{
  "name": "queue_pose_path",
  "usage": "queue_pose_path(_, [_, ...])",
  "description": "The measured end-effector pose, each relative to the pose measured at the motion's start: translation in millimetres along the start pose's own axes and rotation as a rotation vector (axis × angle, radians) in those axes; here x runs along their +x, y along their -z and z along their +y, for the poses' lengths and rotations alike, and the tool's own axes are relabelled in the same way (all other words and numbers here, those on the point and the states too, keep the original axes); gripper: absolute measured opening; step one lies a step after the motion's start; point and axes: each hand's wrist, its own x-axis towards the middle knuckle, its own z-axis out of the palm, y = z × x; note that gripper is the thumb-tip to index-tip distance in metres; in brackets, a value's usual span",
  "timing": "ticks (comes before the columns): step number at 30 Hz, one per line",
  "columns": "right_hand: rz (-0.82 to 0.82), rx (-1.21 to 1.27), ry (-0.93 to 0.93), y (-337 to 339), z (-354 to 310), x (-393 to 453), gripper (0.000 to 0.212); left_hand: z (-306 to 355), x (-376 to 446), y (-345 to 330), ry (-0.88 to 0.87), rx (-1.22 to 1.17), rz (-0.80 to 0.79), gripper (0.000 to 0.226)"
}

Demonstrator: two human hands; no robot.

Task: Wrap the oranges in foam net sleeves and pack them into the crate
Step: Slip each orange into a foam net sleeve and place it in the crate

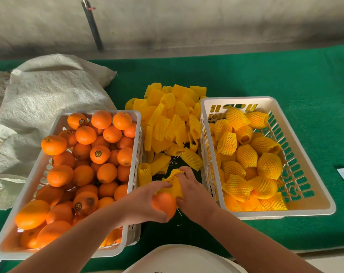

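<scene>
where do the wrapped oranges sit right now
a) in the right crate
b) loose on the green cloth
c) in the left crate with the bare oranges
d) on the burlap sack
a: the wrapped oranges in yellow foam net fill the right crate, while the left crate holds only bare oranges.

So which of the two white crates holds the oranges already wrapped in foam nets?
The right crate, beside the right hand; its fruit wear yellow nets, while the left crate holds bare oranges.

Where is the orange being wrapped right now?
Head view, bottom centre: the orange is in the left hand, between the two crates, under the sleeve.
</scene>
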Motion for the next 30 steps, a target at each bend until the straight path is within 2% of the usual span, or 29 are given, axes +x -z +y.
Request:
queue_pose_path(3, [0.0,0.026,-0.006,-2,-2,-1,0.069,3,-5,1,0.034,-0.55,-0.024,0.076])
queue_pose_path(5, [0.007,0.04,-0.013,-2,-3,-3,0.069,4,-6,-3,0.053,-0.853,0.025,0.074])
queue_pose_path(8, [0.019,0.054,-0.027,-5,-7,-5,0.071,10,-3,-18,0.079,-1.037,0.161,0.07])
queue_pose_path(10, [0.032,0.063,-0.036,-8,-9,-5,0.074,15,0,-29,0.088,-0.993,0.278,0.067])
queue_pose_path(13, [0.04,0.067,-0.056,-11,-12,-5,0.078,18,5,-44,0.103,-0.775,0.426,0.074])
queue_pose_path(16, [0.024,0.056,-0.06,-12,-11,-7,0.086,16,8,-53,0.098,-0.595,0.529,0.068])
queue_pose_path(19, [0.019,0.065,-0.055,-13,-12,-9,0.087,12,12,-55,0.103,-0.514,0.565,0.076])
queue_pose_path(23, [0.032,0.084,-0.04,-11,-15,-9,0.084,13,9,-49,0.093,-0.605,0.5,0.09])
queue_pose_path(30, [0.064,0.09,-0.066,-6,-22,-9,0.081,21,6,-47,0.077,-0.422,0.632,0.083])
